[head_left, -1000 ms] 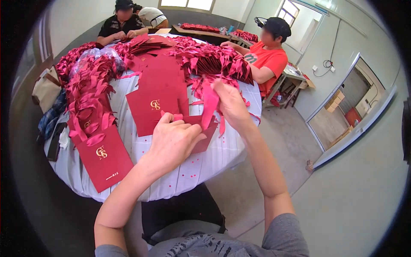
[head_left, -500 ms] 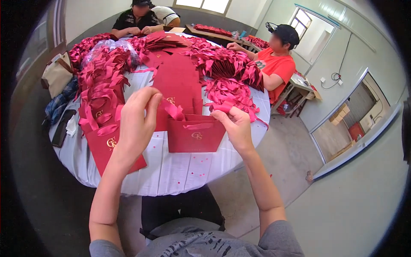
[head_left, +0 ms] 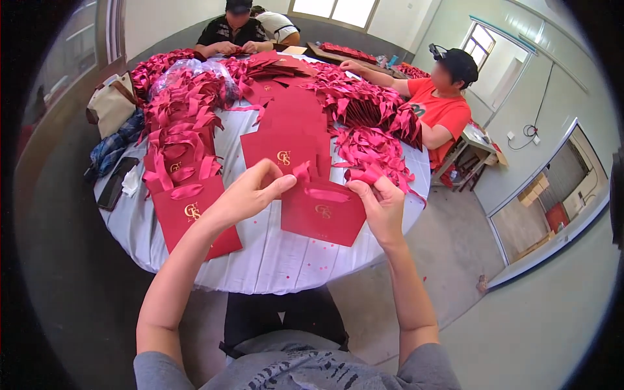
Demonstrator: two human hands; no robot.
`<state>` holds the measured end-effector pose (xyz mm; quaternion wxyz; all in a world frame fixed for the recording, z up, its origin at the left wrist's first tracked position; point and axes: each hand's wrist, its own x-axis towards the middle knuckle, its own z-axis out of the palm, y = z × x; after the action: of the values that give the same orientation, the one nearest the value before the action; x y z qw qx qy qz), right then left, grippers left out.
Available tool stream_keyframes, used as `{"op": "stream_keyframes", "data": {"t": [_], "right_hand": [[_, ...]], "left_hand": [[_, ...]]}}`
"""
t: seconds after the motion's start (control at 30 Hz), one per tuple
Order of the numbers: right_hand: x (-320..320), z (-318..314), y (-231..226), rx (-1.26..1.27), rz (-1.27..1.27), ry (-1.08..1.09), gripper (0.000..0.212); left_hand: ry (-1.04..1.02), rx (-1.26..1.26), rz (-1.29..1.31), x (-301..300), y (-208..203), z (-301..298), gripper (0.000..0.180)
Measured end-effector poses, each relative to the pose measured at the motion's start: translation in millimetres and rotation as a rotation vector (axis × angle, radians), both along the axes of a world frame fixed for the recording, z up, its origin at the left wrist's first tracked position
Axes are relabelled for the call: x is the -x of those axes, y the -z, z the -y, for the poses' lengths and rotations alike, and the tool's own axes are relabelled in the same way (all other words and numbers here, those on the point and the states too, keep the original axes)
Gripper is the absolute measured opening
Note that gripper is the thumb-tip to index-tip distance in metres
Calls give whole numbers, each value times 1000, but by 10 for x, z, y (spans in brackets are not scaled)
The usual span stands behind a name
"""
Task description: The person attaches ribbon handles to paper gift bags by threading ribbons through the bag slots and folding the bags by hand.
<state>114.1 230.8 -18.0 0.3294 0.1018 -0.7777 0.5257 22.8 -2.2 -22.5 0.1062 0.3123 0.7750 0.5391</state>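
Observation:
A small red paper gift bag (head_left: 323,218) with a gold emblem is in front of me over the near part of the table, tilted down to the right. A pink-red ribbon handle (head_left: 328,195) crosses its front. My right hand (head_left: 382,201) pinches ribbon at the bag's upper right corner, thumb against forefinger. At the upper left corner, my left hand (head_left: 257,192) has thumb and forefinger closed at a short upright piece of ribbon (head_left: 301,171); the exact grip there is partly hidden.
Finished-looking red bags (head_left: 195,211) with ribbons lie in an overlapping row at left. Flat red bags (head_left: 276,146) are stacked mid-table; a ribbon heap (head_left: 370,153) lies at right. A phone (head_left: 120,184) and a cloth bag (head_left: 112,104) sit at the left edge. Co-workers are across and at right.
My left hand has come down and right, to the bag's upper left corner. The bag has tilted from nearly level, and my right hand still grips its ribbon. The view has shifted a little.

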Motion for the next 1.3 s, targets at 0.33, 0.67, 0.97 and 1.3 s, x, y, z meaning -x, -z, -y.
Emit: {"op": "stream_keyframes", "data": {"t": [0.33,0.67,0.97,1.3], "right_hand": [[-58,-84,54,-83,-56,-66,12],[-22,112,-28,-225,-72,-73,11],[178,589,-86,-238,-56,-168,13],[1141,1596,123,-193,-122,-415,15]], "left_hand": [[274,-186,476,-26,-141,-29,37],[274,-667,296,-136,-238,-15,48],[-6,-1074,198,-228,-272,328,47],[-753,-126,-400,-385,257,1344,104]]}}
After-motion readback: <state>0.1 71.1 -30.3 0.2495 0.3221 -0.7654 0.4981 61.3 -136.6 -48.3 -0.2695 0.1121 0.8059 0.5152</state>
